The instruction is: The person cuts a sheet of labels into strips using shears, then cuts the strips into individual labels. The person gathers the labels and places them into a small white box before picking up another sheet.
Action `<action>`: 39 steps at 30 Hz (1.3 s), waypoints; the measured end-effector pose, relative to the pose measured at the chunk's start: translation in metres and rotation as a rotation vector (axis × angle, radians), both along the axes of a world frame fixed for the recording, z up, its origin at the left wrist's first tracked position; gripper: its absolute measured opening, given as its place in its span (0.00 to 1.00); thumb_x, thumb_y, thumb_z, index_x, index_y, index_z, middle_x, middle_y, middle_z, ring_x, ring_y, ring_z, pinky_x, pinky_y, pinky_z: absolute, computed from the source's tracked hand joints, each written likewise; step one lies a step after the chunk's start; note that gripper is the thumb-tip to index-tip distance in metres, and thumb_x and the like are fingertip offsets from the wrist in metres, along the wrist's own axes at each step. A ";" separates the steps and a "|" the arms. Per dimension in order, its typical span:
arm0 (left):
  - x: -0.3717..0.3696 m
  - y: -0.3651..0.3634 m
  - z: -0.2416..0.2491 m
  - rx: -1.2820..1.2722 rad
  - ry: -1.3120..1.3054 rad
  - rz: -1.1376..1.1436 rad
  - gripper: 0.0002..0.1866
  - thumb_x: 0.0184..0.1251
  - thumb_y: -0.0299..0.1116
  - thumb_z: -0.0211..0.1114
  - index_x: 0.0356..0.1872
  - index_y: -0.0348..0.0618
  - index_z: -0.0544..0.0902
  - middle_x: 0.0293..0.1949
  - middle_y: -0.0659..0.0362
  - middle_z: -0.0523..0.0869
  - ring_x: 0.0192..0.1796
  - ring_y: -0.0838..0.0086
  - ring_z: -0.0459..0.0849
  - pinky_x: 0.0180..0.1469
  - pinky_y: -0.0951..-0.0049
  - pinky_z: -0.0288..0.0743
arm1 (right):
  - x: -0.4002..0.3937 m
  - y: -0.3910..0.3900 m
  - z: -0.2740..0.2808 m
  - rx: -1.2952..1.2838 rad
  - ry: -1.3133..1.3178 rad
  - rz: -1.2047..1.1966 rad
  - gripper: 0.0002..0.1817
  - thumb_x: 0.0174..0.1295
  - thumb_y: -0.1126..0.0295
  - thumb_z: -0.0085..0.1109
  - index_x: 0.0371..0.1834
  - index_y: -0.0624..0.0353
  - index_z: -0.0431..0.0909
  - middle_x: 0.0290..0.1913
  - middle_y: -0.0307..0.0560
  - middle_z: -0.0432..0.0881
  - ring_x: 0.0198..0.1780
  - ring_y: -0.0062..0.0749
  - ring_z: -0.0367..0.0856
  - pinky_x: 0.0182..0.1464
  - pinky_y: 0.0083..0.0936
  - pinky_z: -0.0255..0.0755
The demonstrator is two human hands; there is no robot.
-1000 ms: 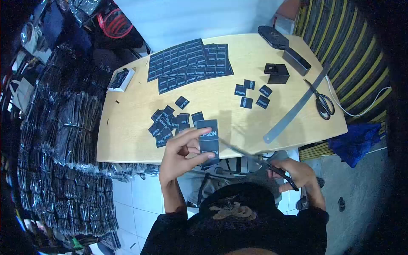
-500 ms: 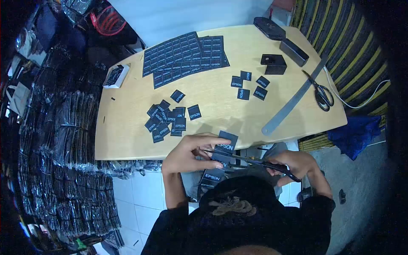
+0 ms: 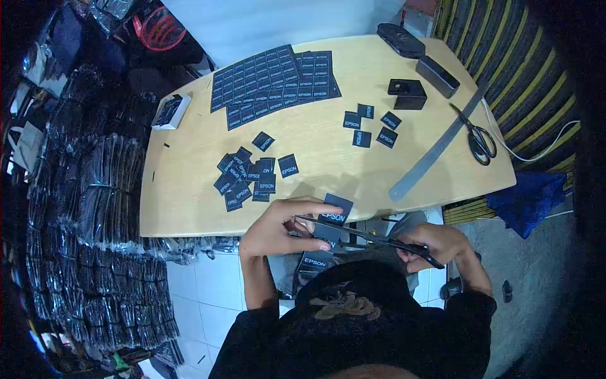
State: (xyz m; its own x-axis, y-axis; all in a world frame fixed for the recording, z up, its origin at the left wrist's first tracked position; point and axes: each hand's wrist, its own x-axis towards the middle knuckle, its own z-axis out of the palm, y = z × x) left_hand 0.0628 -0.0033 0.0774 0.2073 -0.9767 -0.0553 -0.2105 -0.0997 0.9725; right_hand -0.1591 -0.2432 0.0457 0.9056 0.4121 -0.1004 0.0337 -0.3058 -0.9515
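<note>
At the table's front edge my left hand (image 3: 284, 226) pinches a black strip of EPSON labels (image 3: 336, 204), which hangs down below the fingers. My right hand (image 3: 432, 245) is wrapped round the handles of a pair of scissors (image 3: 372, 237). The scissor blades point left and lie across the strip beside my left fingers. A loose pile of cut EPSON labels (image 3: 243, 174) lies on the table beyond my left hand. Several more cut labels (image 3: 387, 137) lie farther right.
Printed label sheets (image 3: 271, 82) lie at the back of the table (image 3: 183, 208). A metal ruler (image 3: 435, 151), second scissors (image 3: 481, 144), black boxes (image 3: 437, 77), a dark case (image 3: 401, 41) and a small white box (image 3: 172, 112) are on it. Bundled packets (image 3: 110, 189) stand left.
The scissor blades have closed somewhat across the strip, and my right fingers have drawn together on the handles. My left hand has hardly moved.
</note>
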 end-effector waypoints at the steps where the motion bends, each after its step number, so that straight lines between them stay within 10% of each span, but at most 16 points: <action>1: 0.000 0.000 -0.002 -0.058 -0.031 -0.012 0.30 0.41 0.25 0.78 0.53 0.44 0.81 0.43 0.58 0.84 0.33 0.85 0.79 0.28 0.88 0.72 | 0.001 0.000 0.001 0.000 0.000 0.001 0.18 0.55 0.59 0.67 0.28 0.63 0.73 0.20 0.44 0.75 0.21 0.34 0.74 0.24 0.31 0.64; 13: 0.037 0.025 -0.025 -0.027 -0.127 0.280 0.35 0.40 0.19 0.77 0.56 0.42 0.77 0.43 0.61 0.80 0.31 0.88 0.78 0.31 0.88 0.73 | -0.007 0.000 0.002 -0.125 0.068 -0.123 0.18 0.53 0.57 0.69 0.24 0.61 0.74 0.18 0.45 0.74 0.21 0.31 0.73 0.24 0.29 0.64; 20: 0.064 0.073 -0.033 0.095 -0.410 0.772 0.60 0.40 0.18 0.75 0.73 0.56 0.44 0.49 0.47 0.77 0.29 0.76 0.83 0.29 0.76 0.81 | -0.015 0.007 -0.013 -0.098 0.101 -0.222 0.17 0.49 0.59 0.72 0.25 0.59 0.76 0.19 0.42 0.76 0.22 0.26 0.74 0.26 0.26 0.66; 39: 0.031 0.055 -0.037 -0.197 0.004 0.733 0.41 0.43 0.17 0.74 0.64 0.40 0.66 0.39 0.61 0.74 0.30 0.87 0.77 0.32 0.86 0.75 | 0.039 0.079 -0.018 0.068 -0.086 -0.548 0.14 0.48 0.68 0.73 0.35 0.59 0.79 0.19 0.30 0.70 0.21 0.13 0.66 0.24 0.15 0.57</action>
State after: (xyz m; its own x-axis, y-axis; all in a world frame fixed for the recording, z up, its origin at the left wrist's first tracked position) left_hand 0.0941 0.0518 0.0406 0.8072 -0.5810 0.1039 -0.1534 -0.0365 0.9875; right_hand -0.1206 -0.1640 0.0278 0.9930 -0.1183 -0.0060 -0.0344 -0.2390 -0.9704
